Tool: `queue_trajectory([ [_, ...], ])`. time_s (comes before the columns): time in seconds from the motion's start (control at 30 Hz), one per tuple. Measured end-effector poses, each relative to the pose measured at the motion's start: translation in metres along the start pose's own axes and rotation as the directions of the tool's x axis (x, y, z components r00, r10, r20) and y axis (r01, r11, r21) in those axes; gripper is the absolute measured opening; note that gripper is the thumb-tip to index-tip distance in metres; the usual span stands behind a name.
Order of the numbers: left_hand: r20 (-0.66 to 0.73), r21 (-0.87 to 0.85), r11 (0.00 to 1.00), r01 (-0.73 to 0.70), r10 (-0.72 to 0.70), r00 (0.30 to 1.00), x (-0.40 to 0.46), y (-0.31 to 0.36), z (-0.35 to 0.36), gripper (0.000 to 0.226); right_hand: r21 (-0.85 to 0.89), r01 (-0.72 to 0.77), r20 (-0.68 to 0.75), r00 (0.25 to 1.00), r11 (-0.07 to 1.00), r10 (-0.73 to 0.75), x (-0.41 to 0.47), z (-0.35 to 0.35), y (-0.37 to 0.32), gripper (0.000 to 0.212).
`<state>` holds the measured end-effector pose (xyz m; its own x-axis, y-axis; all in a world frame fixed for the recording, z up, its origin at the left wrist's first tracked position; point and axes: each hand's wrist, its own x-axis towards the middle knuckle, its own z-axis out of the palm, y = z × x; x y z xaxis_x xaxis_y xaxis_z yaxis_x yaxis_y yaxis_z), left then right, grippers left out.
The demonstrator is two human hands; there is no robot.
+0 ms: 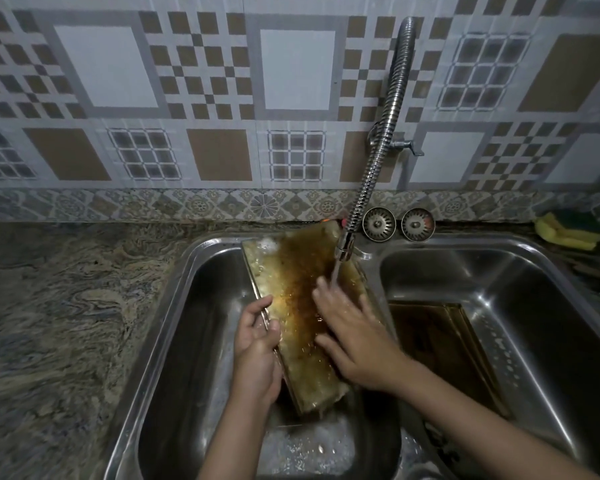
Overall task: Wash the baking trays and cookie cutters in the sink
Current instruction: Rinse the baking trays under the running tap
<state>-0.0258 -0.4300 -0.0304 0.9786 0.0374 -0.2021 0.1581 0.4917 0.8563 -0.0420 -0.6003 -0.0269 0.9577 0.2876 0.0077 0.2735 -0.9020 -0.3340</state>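
A brown-stained baking tray [293, 292] stands tilted in the left basin of a steel double sink [201, 306], its far end leaning on the back rim and its near end down in foamy water. The left hand [257, 337] grips the tray's left edge, fingers curled round the rim. The right hand [352, 336] lies flat on the tray's face, fingers spread, under a thin stream from the flexible tap [378, 147]. A second tray [440, 341] rests in the right basin (dark, its near end hidden behind the right forearm). Two strainer plugs [399, 224] sit on the far ledge, and a yellow and green sponge [572, 228] lies at far right. Mottled stone counter [66, 306] surrounds the sink below a patterned tile wall [201, 91]. The hands are slightly blurred.
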Motion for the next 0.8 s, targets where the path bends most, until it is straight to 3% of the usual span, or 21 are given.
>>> queue_trajectory([
  [0.07,-0.021,0.019,1.000,-0.015,0.016,1.000,0.001,0.005,-0.001,0.043,0.052,-0.219,-0.032,0.975,0.974,0.221,0.009,-0.004,0.013,0.073],
  [0.13,-0.026,0.018,1.000,0.021,-0.021,0.999,0.001,0.000,0.000,0.046,0.053,-0.313,-0.035,0.948,0.948,0.315,0.017,-0.006,0.010,0.068],
  [0.23,-0.067,-0.083,0.991,0.108,-0.113,0.991,-0.001,-0.009,0.008,0.047,-0.011,-0.103,0.026,0.994,0.995,0.103,0.012,-0.004,-0.020,0.070],
  [0.33,-0.123,-0.258,0.937,0.237,-0.275,0.953,-0.004,-0.003,0.007,0.039,-0.089,0.076,0.179,0.982,0.993,-0.059,-0.009,-0.003,-0.035,0.070],
  [0.43,-0.152,-0.335,0.876,0.347,-0.414,0.897,-0.005,0.000,-0.003,0.038,-0.143,-0.046,0.258,0.963,0.989,0.082,-0.010,-0.012,-0.013,0.067],
  [0.53,-0.153,-0.306,0.840,0.448,-0.507,0.848,-0.011,-0.009,0.000,0.038,-0.202,-0.249,0.314,0.900,0.947,0.303,0.001,-0.013,0.007,0.067],
  [0.6,-0.131,-0.282,0.834,0.475,-0.524,0.842,-0.017,-0.017,0.007,0.039,-0.219,-0.296,0.314,0.881,0.930,0.355,0.005,-0.007,0.003,0.067],
  [0.8,-0.152,-0.222,0.879,0.422,-0.458,0.876,-0.016,-0.015,0.002,0.038,-0.120,-0.038,0.234,0.970,0.992,0.065,-0.012,0.003,-0.027,0.065],
])
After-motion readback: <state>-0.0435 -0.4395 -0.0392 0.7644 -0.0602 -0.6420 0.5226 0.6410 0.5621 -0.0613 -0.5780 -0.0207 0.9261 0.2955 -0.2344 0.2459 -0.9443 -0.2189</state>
